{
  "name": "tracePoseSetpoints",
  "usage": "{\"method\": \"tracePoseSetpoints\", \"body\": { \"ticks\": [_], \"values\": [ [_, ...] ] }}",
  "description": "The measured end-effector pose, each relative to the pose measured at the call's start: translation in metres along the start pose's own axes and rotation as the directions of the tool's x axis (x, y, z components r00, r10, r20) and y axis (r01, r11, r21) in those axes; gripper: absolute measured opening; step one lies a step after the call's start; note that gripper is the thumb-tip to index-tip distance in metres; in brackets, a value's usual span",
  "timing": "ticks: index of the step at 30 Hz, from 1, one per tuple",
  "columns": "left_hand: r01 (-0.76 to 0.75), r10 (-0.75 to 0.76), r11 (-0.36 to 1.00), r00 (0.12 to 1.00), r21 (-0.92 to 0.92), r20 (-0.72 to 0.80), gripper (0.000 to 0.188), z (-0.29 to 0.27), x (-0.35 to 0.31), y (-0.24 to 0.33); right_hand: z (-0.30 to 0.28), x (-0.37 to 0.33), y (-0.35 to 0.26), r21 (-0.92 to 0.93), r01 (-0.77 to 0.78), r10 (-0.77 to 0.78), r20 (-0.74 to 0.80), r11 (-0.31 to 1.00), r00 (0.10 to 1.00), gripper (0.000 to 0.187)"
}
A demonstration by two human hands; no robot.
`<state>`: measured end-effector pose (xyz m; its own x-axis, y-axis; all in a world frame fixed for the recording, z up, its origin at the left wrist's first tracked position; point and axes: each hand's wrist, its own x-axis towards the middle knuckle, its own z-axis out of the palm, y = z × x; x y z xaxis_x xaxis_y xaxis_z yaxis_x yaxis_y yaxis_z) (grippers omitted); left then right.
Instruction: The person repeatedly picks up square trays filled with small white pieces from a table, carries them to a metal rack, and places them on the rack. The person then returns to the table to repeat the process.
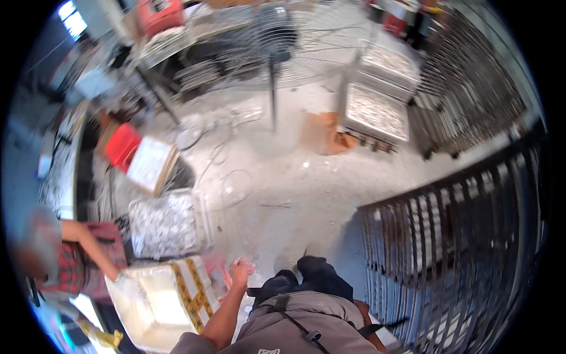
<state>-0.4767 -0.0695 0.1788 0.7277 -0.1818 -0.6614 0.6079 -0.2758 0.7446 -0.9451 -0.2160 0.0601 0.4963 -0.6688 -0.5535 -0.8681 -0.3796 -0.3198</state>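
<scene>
My left hand (240, 272) hangs at my left side, just right of a white foam box (131, 321) banded with yellow-and-black tape. Its fingers are smeared by motion, and a blurred pinkish-red thing (219, 272) shows beside them; whether the hand holds it I cannot tell. At my right side, near the slatted metal racks, a bit of my right hand (361, 308) shows past my body. The fingers on that side are hidden. A co-worker's arm (88, 248) reaches into the foam box from the left.
Slatted metal racks (448, 236) line the right side. Ahead stand a pedestal fan (276, 35) and stacked trays of small pale pieces (377, 112). A tray of pale pieces (162, 224), a red stool (122, 146) and a white-topped box (152, 164) are on the left. A cable (215, 156) crosses the floor.
</scene>
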Motion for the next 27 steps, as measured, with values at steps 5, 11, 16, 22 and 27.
{"method": "tracePoseSetpoints", "body": {
  "ticks": [5,11,16,22,27],
  "values": [
    [0.016,-0.031,0.995,0.987,-0.100,-0.159,0.021,0.000,-0.007,0.008,-0.082,0.081,-0.016,-0.096,0.106,-0.095,0.117,0.990,0.989,0.019],
    [-0.096,-0.017,0.959,0.920,-0.268,-0.393,0.020,0.013,-0.010,0.024,-0.182,0.208,-0.109,0.858,-0.330,0.080,0.326,0.393,0.942,0.013],
    [-0.171,-0.050,0.912,0.856,-0.373,-0.515,0.019,0.006,-0.013,0.045,-0.240,0.307,-0.199,0.816,-0.318,0.004,0.361,0.482,0.932,0.017],
    [-0.221,-0.165,0.803,0.810,-0.554,-0.563,0.017,-0.015,0.019,0.076,-0.239,0.353,-0.352,0.686,-0.228,-0.110,0.412,0.691,0.905,0.024],
    [-0.235,-0.209,0.688,0.842,-0.687,-0.497,0.018,-0.036,0.086,0.120,-0.203,0.358,-0.450,0.530,-0.124,-0.240,0.566,0.839,0.789,0.026]
  ]
}}
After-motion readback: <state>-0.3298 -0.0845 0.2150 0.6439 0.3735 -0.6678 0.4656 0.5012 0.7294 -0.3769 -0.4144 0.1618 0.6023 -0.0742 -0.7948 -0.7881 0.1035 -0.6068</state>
